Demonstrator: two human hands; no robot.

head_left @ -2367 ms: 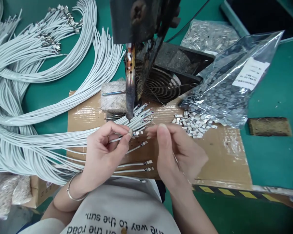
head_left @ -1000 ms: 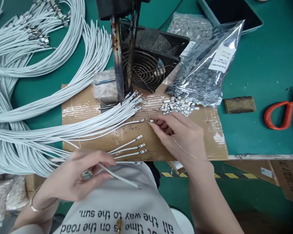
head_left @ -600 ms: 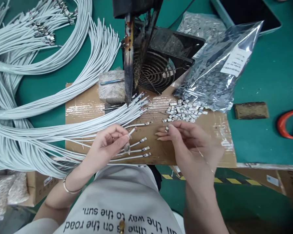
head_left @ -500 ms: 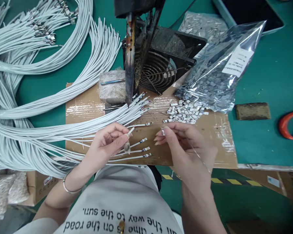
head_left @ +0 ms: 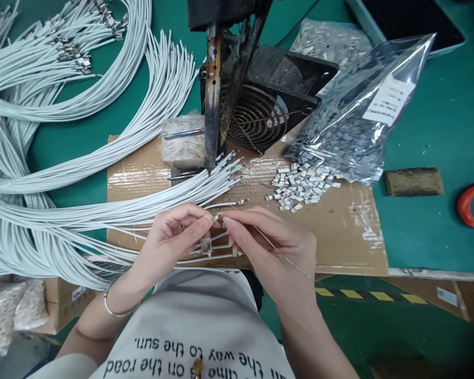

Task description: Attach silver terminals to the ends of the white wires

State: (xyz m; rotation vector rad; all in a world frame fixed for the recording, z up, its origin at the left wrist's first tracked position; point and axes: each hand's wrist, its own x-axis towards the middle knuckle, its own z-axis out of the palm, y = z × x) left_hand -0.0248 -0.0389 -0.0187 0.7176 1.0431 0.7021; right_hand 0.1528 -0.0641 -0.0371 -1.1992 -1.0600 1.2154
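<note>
My left hand point(head_left: 181, 229) is closed, with the end of a white cable point(head_left: 216, 217) pinched between thumb and forefinger. A small clear-wrapped lump point(head_left: 206, 245) sits by its fingers. My right hand point(head_left: 274, 245) is closed too, its fingertips meeting the cable end. A thin solder wire point(head_left: 284, 257) runs across it; the small white connector in its pinch is mostly hidden now. Right of the hands lies a pile of small white connectors point(head_left: 300, 184). Under both hands, several cables tipped with connectors lie on the cardboard point(head_left: 339, 231).
Above the hands, a soldering iron point(head_left: 212, 105) points down before a black fan point(head_left: 260, 113). White cable bundles point(head_left: 82, 168) fill the left. A clear bag of parts point(head_left: 351, 131), a brown block point(head_left: 414, 182) and red-handled scissors point(head_left: 468, 205) are at right. A wrapped block point(head_left: 183, 150) stands beside the iron.
My right hand has moved left, bringing the small connector to the cable end in my left hand. My left hand has barely moved.
</note>
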